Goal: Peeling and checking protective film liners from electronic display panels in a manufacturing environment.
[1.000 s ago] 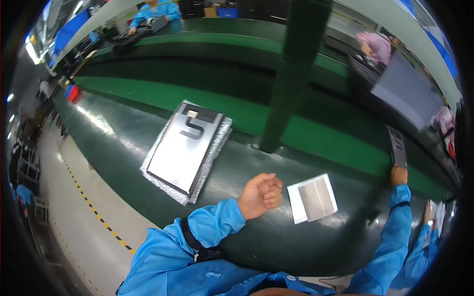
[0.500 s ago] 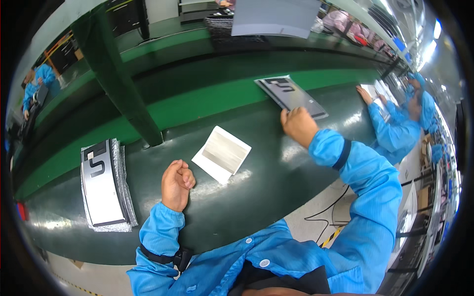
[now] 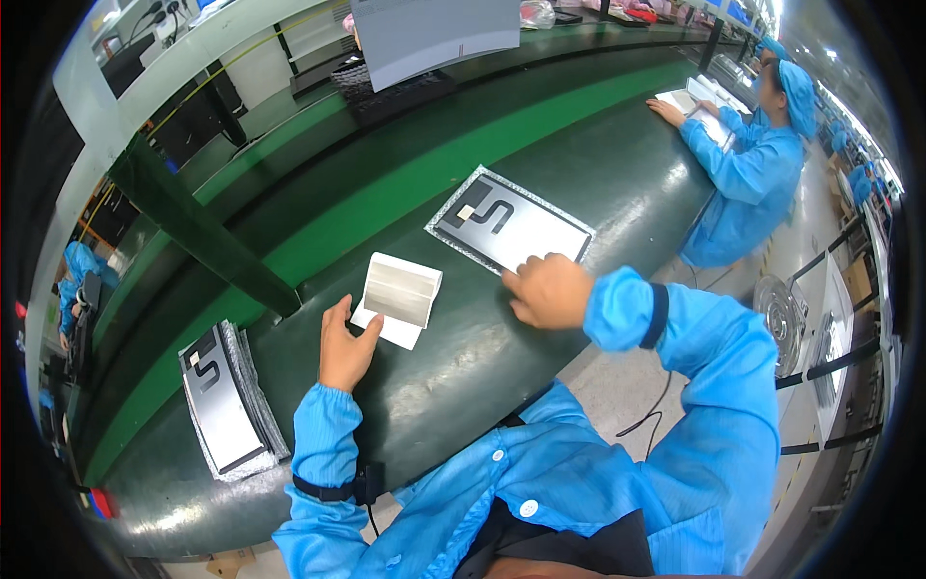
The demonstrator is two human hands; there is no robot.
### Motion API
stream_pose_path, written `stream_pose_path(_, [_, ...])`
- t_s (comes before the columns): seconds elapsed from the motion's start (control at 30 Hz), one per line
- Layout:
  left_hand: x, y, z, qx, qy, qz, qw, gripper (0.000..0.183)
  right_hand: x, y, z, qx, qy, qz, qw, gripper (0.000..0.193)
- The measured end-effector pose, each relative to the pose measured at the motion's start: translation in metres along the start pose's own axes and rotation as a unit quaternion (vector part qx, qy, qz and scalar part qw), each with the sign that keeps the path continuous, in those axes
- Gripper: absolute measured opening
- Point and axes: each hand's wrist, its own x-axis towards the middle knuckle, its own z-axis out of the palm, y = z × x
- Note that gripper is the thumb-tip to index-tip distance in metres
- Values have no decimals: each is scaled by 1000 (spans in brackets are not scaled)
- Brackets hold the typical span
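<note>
A flat silver panel [image 3: 540, 232] with a black end and a curved black strip lies on a bubble-wrap sheet at the middle of the green bench. My right hand [image 3: 550, 291] is at its near edge, fingers curled and closed against it; the thumb's grip is partly hidden. Left of it lies a folded white card [image 3: 403, 289] with a greyish inner face, one flap spread toward me. My left hand [image 3: 349, 343] is open beside the card, thumb and fingers apart, thumb tip by the flap. A stack of similar panels [image 3: 224, 405] with bubble wrap rests at the left.
A green post [image 3: 207, 232] rises from the bench behind the left stack. Along the far side runs a raised shelf with a grey board [image 3: 439, 43] and a black basket. A co-worker in blue [image 3: 748, 164] works at the bench's right. A red object [image 3: 99, 503] is at the left edge.
The silver panel has come nearer to me and the white card, with my right hand at its edge. My left hand has uncurled and moved toward the card. The view has shifted right.
</note>
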Motion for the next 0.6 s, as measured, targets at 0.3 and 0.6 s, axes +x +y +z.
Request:
stream_pose_path(0.3, [39,9,26,176,-42,12,983,68,66,111,25,162,-71,418,891,70])
stream_pose_path(0.6, [20,-13,15,-190,-31,-38,981,28,85,99,35,237,-35,320,917,68])
